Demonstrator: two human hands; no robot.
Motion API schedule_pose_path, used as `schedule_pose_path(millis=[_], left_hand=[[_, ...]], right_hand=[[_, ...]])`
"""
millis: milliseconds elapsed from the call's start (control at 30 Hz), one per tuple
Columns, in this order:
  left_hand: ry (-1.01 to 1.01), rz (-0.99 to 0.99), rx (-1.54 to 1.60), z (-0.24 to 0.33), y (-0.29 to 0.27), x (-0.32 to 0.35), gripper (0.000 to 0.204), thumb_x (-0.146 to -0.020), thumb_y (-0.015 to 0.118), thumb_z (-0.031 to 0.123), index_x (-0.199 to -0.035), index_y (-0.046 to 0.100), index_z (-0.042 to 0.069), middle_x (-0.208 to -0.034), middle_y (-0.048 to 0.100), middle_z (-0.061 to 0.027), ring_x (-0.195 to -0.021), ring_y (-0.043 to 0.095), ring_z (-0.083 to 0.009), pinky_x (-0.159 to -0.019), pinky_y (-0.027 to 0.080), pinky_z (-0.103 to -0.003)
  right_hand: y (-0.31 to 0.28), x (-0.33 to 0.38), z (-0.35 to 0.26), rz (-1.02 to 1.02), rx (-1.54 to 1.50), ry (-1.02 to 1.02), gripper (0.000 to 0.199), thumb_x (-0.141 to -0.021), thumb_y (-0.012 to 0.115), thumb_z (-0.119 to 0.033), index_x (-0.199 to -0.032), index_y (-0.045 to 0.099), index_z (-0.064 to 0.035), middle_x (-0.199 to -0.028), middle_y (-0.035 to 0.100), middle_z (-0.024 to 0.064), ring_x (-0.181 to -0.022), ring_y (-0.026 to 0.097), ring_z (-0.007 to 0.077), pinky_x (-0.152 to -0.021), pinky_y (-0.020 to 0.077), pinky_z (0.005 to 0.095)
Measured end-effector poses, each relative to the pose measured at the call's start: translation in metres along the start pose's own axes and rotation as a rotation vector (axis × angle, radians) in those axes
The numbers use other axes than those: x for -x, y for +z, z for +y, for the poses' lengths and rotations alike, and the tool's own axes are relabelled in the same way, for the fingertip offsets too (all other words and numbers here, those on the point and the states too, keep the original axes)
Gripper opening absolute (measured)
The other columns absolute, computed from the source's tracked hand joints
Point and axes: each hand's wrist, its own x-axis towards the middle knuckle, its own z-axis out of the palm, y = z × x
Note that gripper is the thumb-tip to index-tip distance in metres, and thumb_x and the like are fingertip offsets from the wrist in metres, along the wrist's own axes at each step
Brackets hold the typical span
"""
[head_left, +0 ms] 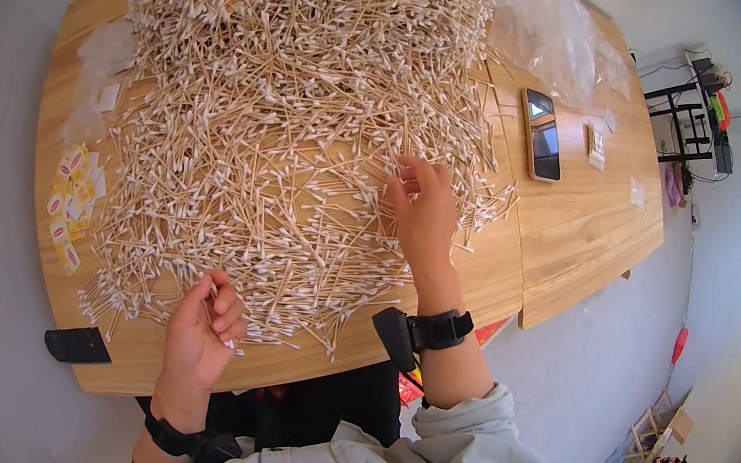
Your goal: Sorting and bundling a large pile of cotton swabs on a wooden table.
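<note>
Resting flat on the big heap of cotton swabs [283, 111], the right hand [422, 211] has its fingers stretched out and slightly spread, the tips pressing into the swabs at the heap's right edge; nothing is pinched between them. The left hand [201, 333] sits at the heap's near edge, fingers curled inward with thumb and fingertips drawn close together. Whether they pinch a swab there cannot be told, though swabs lie right against the knuckles. The heap covers most of the wooden table [573, 235], thickest at the far side and thinning toward the person. A black strap [437, 329] wraps the right wrist, just off the heap's near right corner. To the heap's left lie small yellow and white packets [70, 203]. To its right, well apart from the swabs, lies a dark phone [541, 134], and beyond the heap's far right corner sits a crumpled clear plastic bag [548, 27].
</note>
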Motion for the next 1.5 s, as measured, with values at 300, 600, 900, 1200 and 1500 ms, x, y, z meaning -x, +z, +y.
schedule_pose_path(millis=[300,600,900,1200,1500], left_hand=[[-0.003,-0.04,-0.016,0.0,-0.002,0.0,0.018,-0.094,0.042,0.022,-0.096,0.052,0.007,-0.068,0.044,0.0003,-0.055,0.038,-0.0074,-0.048,0.032,-0.02],[-0.028,-0.032,-0.023,-0.01,0.007,-0.002,0.019,-0.094,0.042,0.022,-0.096,0.052,0.007,-0.071,0.046,-0.0012,-0.057,0.041,-0.009,-0.049,0.035,-0.021],[0.052,0.144,-0.044,-0.022,0.032,-0.002,0.025,-0.094,0.045,0.028,-0.101,0.054,0.006,-0.083,0.058,-0.0046,-0.071,0.052,-0.0133,-0.059,0.041,-0.024],[-0.089,-0.091,0.067,-0.018,0.003,-0.004,0.014,-0.093,0.046,0.018,-0.099,0.051,0.005,-0.076,0.049,-0.0024,-0.065,0.045,-0.011,-0.057,0.039,-0.023],[-0.068,-0.02,0.018,-0.02,0.01,-0.005,0.019,-0.093,0.046,0.022,-0.1,0.053,0.006,-0.083,0.054,-0.0045,-0.07,0.05,-0.013,-0.06,0.043,-0.024]], right_hand=[[0.009,0.028,-0.019,-0.245,0.012,-0.084,0.012,-0.074,0.068,-0.012,-0.086,0.066,-0.0111,-0.081,0.057,0.0054,-0.066,0.059,0.0203,-0.06,0.047,0.0303],[-0.01,0.036,-0.021,-0.219,-0.395,0.12,0.012,-0.08,0.066,-0.007,-0.089,0.063,-0.0008,-0.082,0.061,0.002,-0.068,0.057,0.0084,-0.06,0.0449,0.0208],[-0.026,0.101,-0.094,-0.662,-0.537,0.019,0.017,-0.077,0.069,-0.013,-0.091,0.064,-0.0062,-0.079,0.056,0.0033,-0.067,0.056,0.0095,-0.055,0.0432,0.0217],[-0.001,0.047,-0.01,-0.098,0.153,-0.09,0.007,-0.077,0.065,-0.014,-0.081,0.062,-0.0088,-0.077,0.053,0.007,-0.059,0.057,0.02,-0.053,0.0446,0.0324],[-0.01,0.056,-0.017,-0.463,-0.557,0.293,0.014,-0.083,0.064,-0.014,-0.09,0.063,-0.0028,-0.079,0.06,0.001,-0.063,0.054,0.0086,-0.057,0.0428,0.022]])
